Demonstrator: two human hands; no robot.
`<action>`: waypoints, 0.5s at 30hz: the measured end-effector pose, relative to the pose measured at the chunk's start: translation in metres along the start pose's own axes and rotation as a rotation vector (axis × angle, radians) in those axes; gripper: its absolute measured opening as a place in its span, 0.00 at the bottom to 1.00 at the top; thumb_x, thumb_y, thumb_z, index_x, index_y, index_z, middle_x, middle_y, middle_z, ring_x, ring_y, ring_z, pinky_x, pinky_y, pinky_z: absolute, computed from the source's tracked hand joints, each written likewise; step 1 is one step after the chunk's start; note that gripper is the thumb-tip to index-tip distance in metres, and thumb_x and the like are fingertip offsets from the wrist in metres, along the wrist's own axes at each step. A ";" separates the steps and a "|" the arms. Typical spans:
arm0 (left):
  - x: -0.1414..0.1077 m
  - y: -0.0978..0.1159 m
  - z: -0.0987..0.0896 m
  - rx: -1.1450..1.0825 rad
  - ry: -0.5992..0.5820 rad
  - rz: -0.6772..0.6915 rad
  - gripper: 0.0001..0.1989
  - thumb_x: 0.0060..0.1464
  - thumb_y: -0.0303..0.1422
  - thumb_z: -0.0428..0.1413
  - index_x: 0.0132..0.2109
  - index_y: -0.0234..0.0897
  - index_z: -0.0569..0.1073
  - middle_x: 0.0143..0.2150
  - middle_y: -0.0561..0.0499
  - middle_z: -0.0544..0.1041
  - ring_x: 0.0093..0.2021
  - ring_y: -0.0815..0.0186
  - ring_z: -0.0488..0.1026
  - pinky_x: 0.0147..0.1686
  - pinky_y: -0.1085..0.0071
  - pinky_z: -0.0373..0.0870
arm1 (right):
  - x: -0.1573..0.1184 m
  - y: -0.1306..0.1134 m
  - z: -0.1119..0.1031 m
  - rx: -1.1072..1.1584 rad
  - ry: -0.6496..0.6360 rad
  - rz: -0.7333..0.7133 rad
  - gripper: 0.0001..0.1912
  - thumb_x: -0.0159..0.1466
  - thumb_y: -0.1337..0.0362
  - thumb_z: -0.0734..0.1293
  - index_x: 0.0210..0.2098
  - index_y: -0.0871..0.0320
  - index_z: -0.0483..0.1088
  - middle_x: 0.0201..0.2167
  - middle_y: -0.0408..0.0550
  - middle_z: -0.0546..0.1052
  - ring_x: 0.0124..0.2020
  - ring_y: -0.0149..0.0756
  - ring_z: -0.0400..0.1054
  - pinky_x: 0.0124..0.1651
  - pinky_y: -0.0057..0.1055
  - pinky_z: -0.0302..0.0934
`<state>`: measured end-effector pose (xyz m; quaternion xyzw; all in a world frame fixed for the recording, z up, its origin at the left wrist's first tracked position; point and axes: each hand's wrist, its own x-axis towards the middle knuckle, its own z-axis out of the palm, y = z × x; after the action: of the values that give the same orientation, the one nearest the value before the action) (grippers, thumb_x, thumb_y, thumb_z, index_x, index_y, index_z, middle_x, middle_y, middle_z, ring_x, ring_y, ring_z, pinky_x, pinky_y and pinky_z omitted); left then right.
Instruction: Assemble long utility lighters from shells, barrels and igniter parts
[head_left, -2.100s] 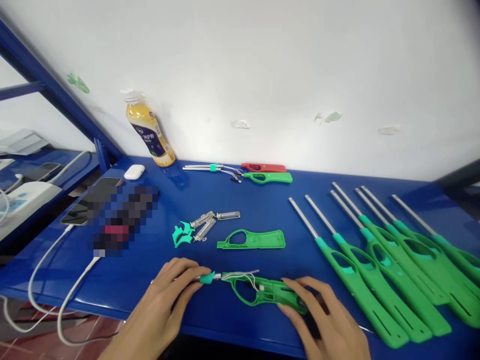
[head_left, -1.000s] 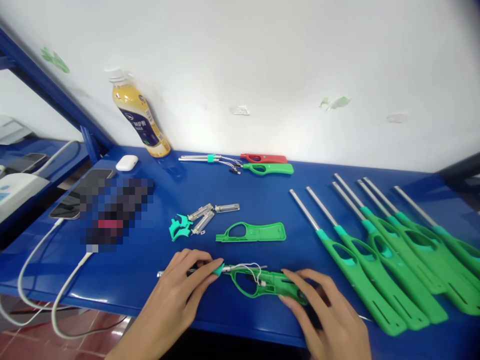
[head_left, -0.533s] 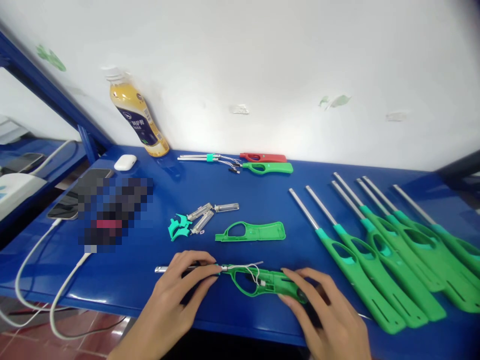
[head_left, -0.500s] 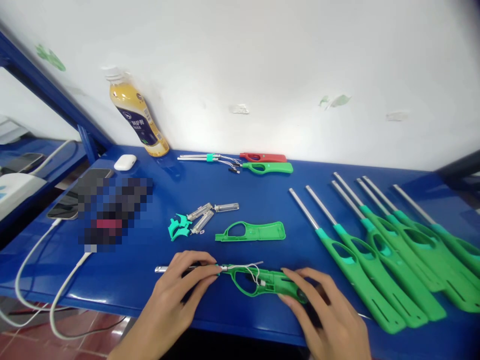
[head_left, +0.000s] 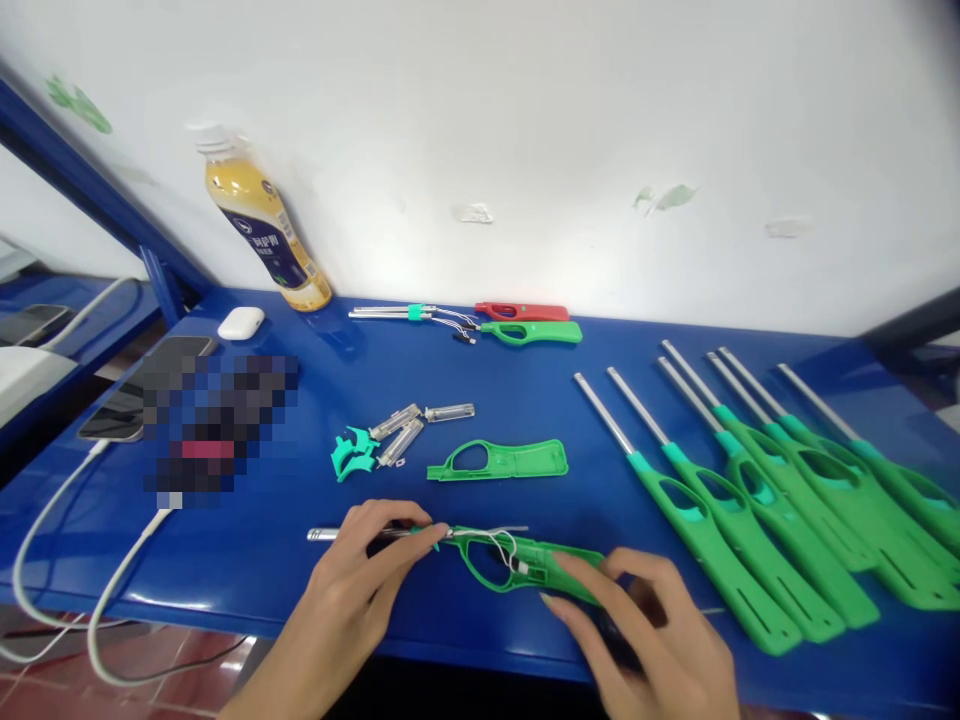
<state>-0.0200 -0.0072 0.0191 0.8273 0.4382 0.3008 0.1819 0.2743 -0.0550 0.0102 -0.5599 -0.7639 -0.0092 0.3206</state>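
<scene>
My left hand (head_left: 375,560) pinches the metal tube (head_left: 324,535) where it meets a green half-shell (head_left: 491,583) lying near the table's front edge. White wires (head_left: 504,540) loop over the shell's trigger opening and end at a small white piece. My right hand (head_left: 637,620) is at the shell's right end, index fingertip on it, thumb apart below. Behind the hands lies a second green half-shell (head_left: 525,460), hollow side up. Left of it are clear fuel tanks (head_left: 401,442) and teal triggers (head_left: 354,455).
Several assembled green lighters (head_left: 690,520) lie on the right. Metal tubes with wires (head_left: 390,313), a red shell (head_left: 525,312) and a green shell (head_left: 536,331) lie along the wall. A bottle (head_left: 262,235), earphone case (head_left: 241,323), and phone (head_left: 120,410) with cable are on the left.
My right hand has shifted its fingers left along the shell, and the thumb has come off its lower edge. My left hand keeps its pinch. The view has moved slightly.
</scene>
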 end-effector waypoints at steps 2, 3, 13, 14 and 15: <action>-0.001 0.000 0.001 0.007 -0.003 -0.009 0.21 0.73 0.20 0.50 0.63 0.47 0.74 0.58 0.48 0.71 0.55 0.65 0.71 0.51 0.69 0.71 | 0.006 -0.006 0.002 0.034 -0.012 -0.037 0.13 0.72 0.61 0.71 0.55 0.52 0.77 0.40 0.50 0.73 0.29 0.31 0.70 0.32 0.31 0.66; -0.001 0.000 0.002 0.011 -0.005 -0.012 0.21 0.73 0.20 0.50 0.63 0.47 0.74 0.58 0.48 0.71 0.56 0.64 0.70 0.52 0.68 0.70 | 0.010 -0.009 0.004 0.045 -0.022 -0.048 0.12 0.72 0.61 0.70 0.54 0.52 0.77 0.40 0.50 0.73 0.30 0.32 0.71 0.32 0.31 0.66; 0.001 -0.005 0.004 0.010 0.016 0.066 0.22 0.71 0.17 0.51 0.63 0.44 0.74 0.59 0.48 0.76 0.57 0.63 0.72 0.56 0.63 0.67 | 0.028 -0.023 0.014 0.122 -0.100 -0.049 0.10 0.77 0.62 0.63 0.46 0.53 0.76 0.37 0.47 0.76 0.32 0.34 0.75 0.33 0.31 0.67; 0.001 -0.005 0.005 0.003 0.027 0.071 0.23 0.70 0.16 0.51 0.62 0.44 0.75 0.58 0.48 0.76 0.57 0.63 0.72 0.55 0.63 0.68 | 0.028 -0.023 0.014 0.139 -0.112 -0.045 0.09 0.77 0.63 0.63 0.46 0.53 0.76 0.37 0.47 0.76 0.33 0.34 0.75 0.34 0.31 0.67; 0.002 -0.005 0.004 -0.003 0.036 0.077 0.23 0.70 0.16 0.51 0.62 0.44 0.75 0.58 0.48 0.76 0.56 0.63 0.72 0.55 0.63 0.69 | 0.028 -0.022 0.014 0.155 -0.121 -0.043 0.08 0.76 0.65 0.63 0.46 0.54 0.76 0.38 0.47 0.77 0.33 0.34 0.75 0.35 0.31 0.67</action>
<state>-0.0196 -0.0033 0.0133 0.8377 0.4087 0.3230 0.1637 0.2436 -0.0343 0.0207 -0.5164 -0.7922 0.0765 0.3160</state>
